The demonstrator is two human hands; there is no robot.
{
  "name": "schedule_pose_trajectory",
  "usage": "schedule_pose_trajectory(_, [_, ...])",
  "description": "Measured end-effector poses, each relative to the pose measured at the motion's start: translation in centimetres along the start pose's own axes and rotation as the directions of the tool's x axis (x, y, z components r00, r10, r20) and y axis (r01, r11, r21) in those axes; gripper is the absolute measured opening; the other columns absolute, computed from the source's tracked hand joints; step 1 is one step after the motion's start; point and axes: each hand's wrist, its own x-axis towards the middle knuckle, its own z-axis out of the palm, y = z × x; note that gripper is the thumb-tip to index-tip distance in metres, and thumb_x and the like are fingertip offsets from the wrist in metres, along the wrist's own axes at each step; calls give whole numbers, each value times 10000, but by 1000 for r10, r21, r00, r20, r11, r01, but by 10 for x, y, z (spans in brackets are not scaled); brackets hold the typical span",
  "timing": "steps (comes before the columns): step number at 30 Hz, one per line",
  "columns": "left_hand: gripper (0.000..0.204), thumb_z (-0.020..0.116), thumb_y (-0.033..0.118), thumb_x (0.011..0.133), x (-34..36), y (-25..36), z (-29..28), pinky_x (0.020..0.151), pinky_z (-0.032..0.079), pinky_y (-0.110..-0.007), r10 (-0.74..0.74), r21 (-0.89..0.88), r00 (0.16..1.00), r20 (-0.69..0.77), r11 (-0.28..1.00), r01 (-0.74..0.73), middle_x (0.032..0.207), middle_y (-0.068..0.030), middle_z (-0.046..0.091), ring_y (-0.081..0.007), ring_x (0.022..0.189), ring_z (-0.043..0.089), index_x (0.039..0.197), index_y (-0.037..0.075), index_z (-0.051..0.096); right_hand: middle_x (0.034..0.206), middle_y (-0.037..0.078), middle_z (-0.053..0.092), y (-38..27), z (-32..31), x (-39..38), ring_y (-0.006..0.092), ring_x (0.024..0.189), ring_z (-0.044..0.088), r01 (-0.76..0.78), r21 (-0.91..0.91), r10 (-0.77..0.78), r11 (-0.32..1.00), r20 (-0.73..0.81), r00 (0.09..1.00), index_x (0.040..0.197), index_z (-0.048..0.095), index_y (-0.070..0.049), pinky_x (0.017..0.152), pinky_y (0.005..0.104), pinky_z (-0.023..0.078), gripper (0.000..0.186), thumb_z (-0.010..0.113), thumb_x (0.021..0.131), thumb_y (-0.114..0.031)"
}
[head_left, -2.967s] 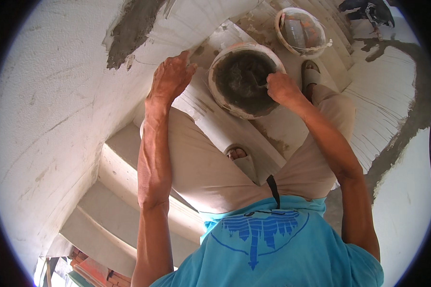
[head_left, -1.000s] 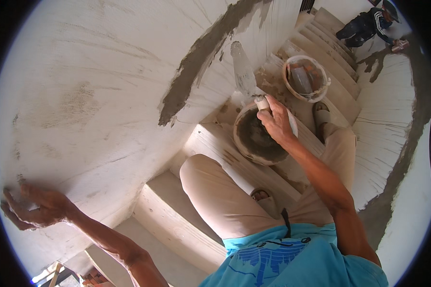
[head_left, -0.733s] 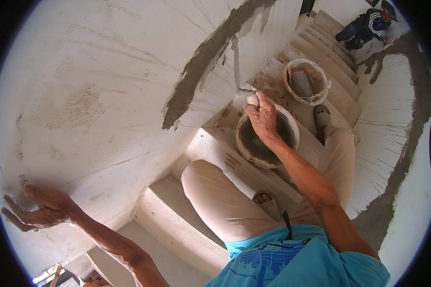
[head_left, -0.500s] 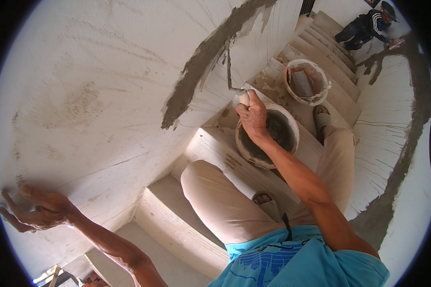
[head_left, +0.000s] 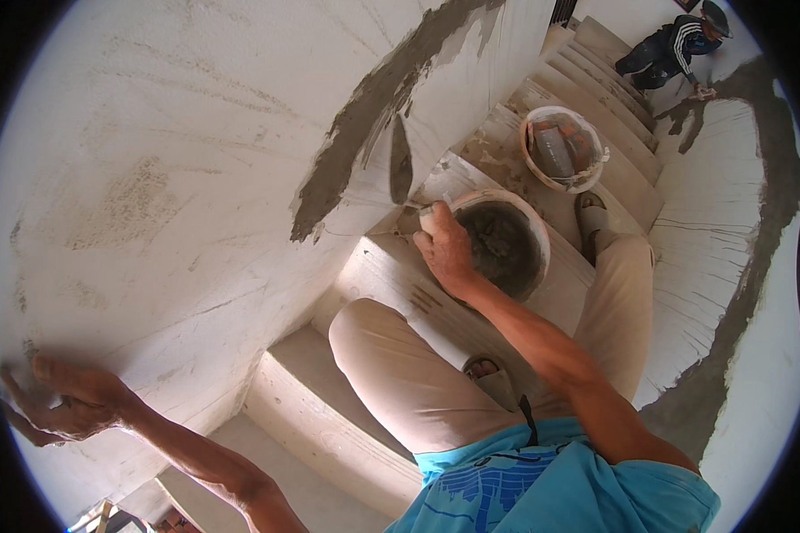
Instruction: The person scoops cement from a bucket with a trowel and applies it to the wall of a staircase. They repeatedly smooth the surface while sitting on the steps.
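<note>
My right hand [head_left: 444, 250] is closed round the handle of a trowel [head_left: 401, 162]. Its grey, mortar-smeared blade points up beside the white wall [head_left: 187, 222], just below a dark band of wet mortar [head_left: 351, 124]. Under and beside that hand stands a round bucket [head_left: 542, 235] with wet grey mortar [head_left: 500, 244] inside. Over at the far left, my left hand [head_left: 76, 401] rests against the wall with its fingers apart and nothing in it.
Another bucket [head_left: 603, 160] holding a grey block-like thing stands farther along the steps [head_left: 587, 84]. Across the stairs, a co-worker [head_left: 680, 49] reaches to the right wall [head_left: 707, 195], which bears a mortar band [head_left: 769, 151]. My sandalled feet are on the steps.
My right hand has come down and slightly left with the trowel, whose blade has turned from edge-on to show its face. The left hand stays at the wall. The co-worker's hand has shifted left.
</note>
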Motion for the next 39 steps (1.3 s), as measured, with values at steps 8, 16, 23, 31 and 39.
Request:
schedule_pose_trajectory(8, [515, 592, 615, 910, -2, -12, 2, 1015, 414, -487, 4, 22, 1000, 0, 1000, -4, 1285, -138, 557, -258, 1294, 430, 1205, 210, 708, 890, 271, 545, -2, -10, 44, 495, 819, 585, -21, 16, 22, 1000, -72, 997, 1060, 443, 22, 705, 537, 468, 286, 583, 814, -18])
schedule_pose_trajectory(16, [533, 598, 664, 881, -2, -26, 3, 926, 477, -481, 6, 70, 1000, 2, 998, -6, 1264, -148, 513, -255, 1250, 449, 1186, 243, 714, 849, 271, 543, 7, -14, 7, 477, 789, 579, 112, 37, -114, 993, 68, 991, 1078, 439, 30, 688, 507, 468, 315, 615, 821, -21])
schedule_pose_trajectory(23, [562, 605, 652, 886, -6, -38, 4, 895, 498, -450, 6, 91, 1000, -20, 996, -4, 1217, -140, 529, -253, 1203, 474, 1175, 181, 705, 824, 257, 544, 12, -13, 21, 458, 746, 562, -17, 85, 22, 996, -55, 998, 1051, 452, 23, 678, 493, 464, 291, 599, 803, -13])
schedule_pose_trajectory(31, [574, 716, 564, 860, -12, -66, 7, 821, 503, -420, 72, 115, 993, -91, 991, -61, 1030, -136, 604, -272, 1045, 525, 1067, 30, 666, 837, 246, 546, -2, 14, 70, 460, 748, 579, -62, 33, 67, 998, -201, 977, 1013, 447, 13, 680, 515, 467, 249, 592, 817, -36])
schedule_pose_trajectory(39, [659, 738, 600, 820, -16, -55, 6, 870, 472, -451, -33, 64, 996, -83, 997, 39, 1029, -183, 603, -304, 1060, 517, 1061, -10, 674, 885, 257, 560, 3, 21, 33, 476, 812, 601, -73, -21, 72, 997, -39, 997, 1046, 456, 15, 701, 514, 484, 290, 626, 824, -61])
